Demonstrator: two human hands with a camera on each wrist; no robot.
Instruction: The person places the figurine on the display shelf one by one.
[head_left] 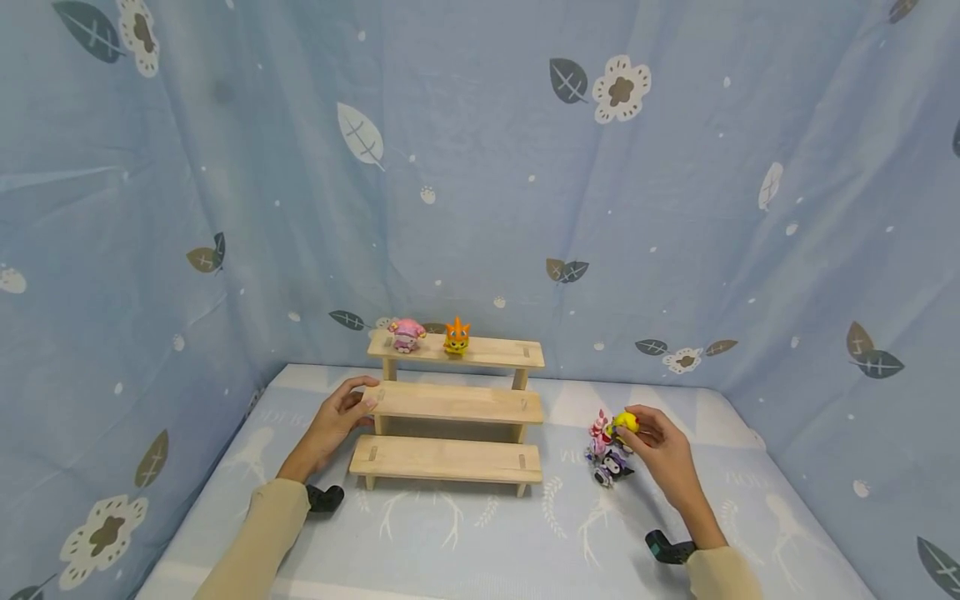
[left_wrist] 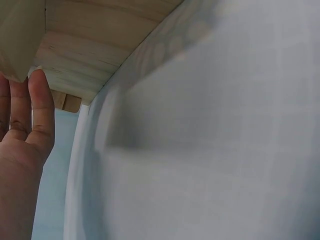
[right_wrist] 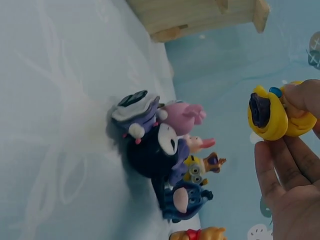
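A yellow figurine (right_wrist: 270,117) is pinched by thumb and fingers of the right hand (head_left: 666,454), raised near a Kuromi figurine (right_wrist: 150,150) and an Eeyore figurine (right_wrist: 182,201); these could be toppled by a low sideways sweep. The three-tier wooden shelf (head_left: 453,458) is touched at its middle tier's left end by the left hand (head_left: 333,423) (whether gripped cannot be told); by a nudge there, the pink-hooded figurine (head_left: 407,335) and orange-crested figurine (head_left: 456,337) up top could be upset.

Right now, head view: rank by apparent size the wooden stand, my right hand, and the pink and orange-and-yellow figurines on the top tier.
1. Wooden stand
2. Right hand
Not ranked: pink figurine and orange-and-yellow figurine. They look alike; pink is wider, orange slightly taller.
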